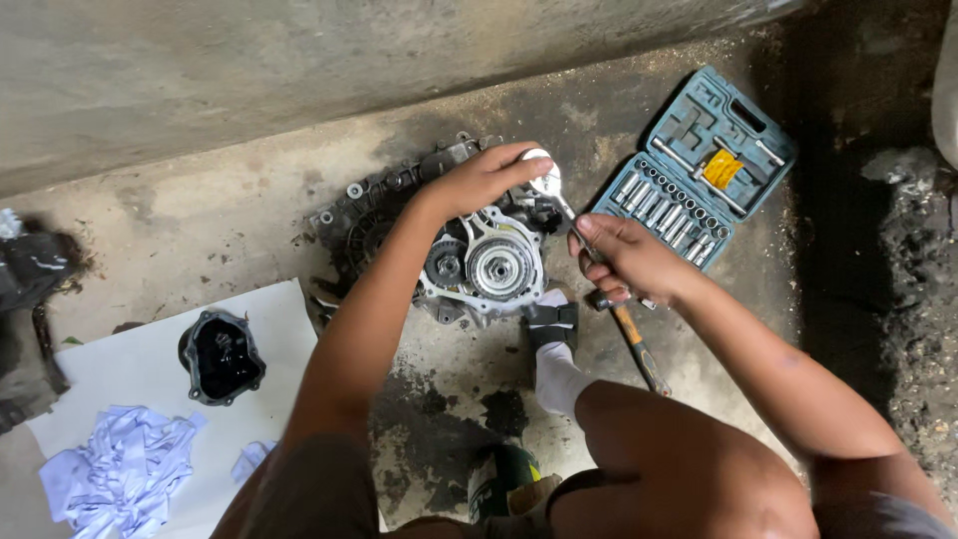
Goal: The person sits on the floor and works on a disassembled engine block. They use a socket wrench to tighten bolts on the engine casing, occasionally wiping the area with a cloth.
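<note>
While we look down from the head camera, we see our left hand point(486, 172) laid over the head of a chrome ratchet wrench point(547, 184), with the fingers curled down on it, at the far right edge of a grey engine casing point(469, 255) that lies on the concrete floor point(239, 210). Our right hand point(624, 262) is closed around the handle of the same ratchet wrench, just to the right of the casing, and a second tool with an orange and black handle point(639, 349) lies on the floor under this hand and points toward the near side; we cannot tell if the hand touches it. The casing shows a round silver gear part point(501, 267) in its middle, and its darker half reaches to the far left. A foot in a white sock and a dark sandal point(552, 329) rests against the near edge of the casing. To the right, near the right hand, an open teal socket set case point(699, 165) lies on the floor, with a row of sockets along its near left side and a small yellow piece in its far part. On the near left, a white sheet point(130, 364) is spread on the floor, and on it stand a black cover part point(221, 356) and some crumpled white paper point(115, 454). A green can point(504, 474) stands between our knees at the near edge.
</note>
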